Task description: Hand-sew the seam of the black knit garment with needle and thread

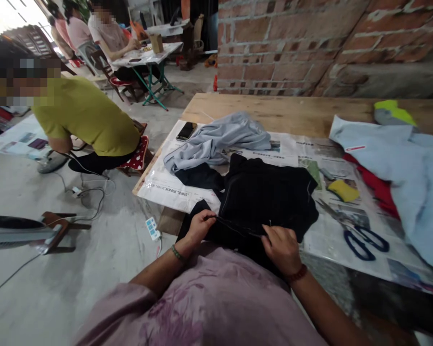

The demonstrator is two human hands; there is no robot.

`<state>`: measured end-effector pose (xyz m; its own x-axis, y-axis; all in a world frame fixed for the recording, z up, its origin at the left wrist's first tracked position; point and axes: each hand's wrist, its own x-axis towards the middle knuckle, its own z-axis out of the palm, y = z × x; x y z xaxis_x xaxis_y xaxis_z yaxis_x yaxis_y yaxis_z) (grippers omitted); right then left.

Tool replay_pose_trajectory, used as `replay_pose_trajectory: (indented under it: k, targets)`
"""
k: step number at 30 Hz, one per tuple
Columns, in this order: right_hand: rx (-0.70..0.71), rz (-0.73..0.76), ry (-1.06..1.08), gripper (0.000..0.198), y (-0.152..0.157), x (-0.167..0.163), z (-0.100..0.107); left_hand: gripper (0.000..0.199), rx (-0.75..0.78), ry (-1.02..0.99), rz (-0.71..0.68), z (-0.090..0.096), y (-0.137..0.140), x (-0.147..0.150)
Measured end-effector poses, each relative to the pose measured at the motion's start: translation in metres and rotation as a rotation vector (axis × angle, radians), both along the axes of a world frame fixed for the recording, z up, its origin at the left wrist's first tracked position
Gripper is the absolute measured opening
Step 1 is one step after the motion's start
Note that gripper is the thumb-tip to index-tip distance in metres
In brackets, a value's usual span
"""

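Note:
A black garment (270, 192) lies over the front edge of the newspaper-covered table and hangs down toward my lap. My left hand (201, 226) pinches the edge of this cloth at its left end. At the right end of the same edge, my right hand (282, 247) grips the cloth with closed fingers. The edge runs nearly straight between the two hands, with a pale line along it. A thin light object, perhaps a needle, sticks up by my right fingers; it is too small to name surely. Scissors (353, 230) with dark blue handles lie right of the garment.
A grey cloth (220, 139) and a phone (186, 130) lie at the table's far left. Light blue fabric (393, 158), red cloth (377, 187) and a yellow piece (343, 190) are on the right. A power strip (152, 228) rests on the floor. People sit at tables on the left.

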<state>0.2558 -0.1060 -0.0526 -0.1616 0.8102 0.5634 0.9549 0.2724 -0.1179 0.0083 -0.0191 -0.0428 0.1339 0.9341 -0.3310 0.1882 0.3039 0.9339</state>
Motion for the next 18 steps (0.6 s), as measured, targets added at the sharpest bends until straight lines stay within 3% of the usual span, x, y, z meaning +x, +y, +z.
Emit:
replay_pose_trajectory:
  k: [3,7,9,13,18]
  targets:
    - [-0.005,0.043,-0.017,0.018,0.003,0.012,0.004,0.014,0.162,0.11,-0.121,0.004,-0.002,-0.003]
    - [-0.005,0.061,-0.089,0.017,0.001,0.042,0.013,0.017,0.576,0.336,-0.408,0.013,-0.011,-0.005]
    - [0.015,0.045,-0.124,0.016,-0.002,0.056,0.017,0.018,0.722,0.468,-0.489,0.016,-0.017,-0.002]
    - [0.026,0.035,-0.185,0.018,-0.007,0.073,0.018,0.023,0.856,0.676,-0.569,0.02,-0.025,0.004]
    - [0.047,0.032,-0.188,0.019,-0.008,0.078,0.012,0.024,0.877,0.699,-0.644,0.021,-0.026,0.005]
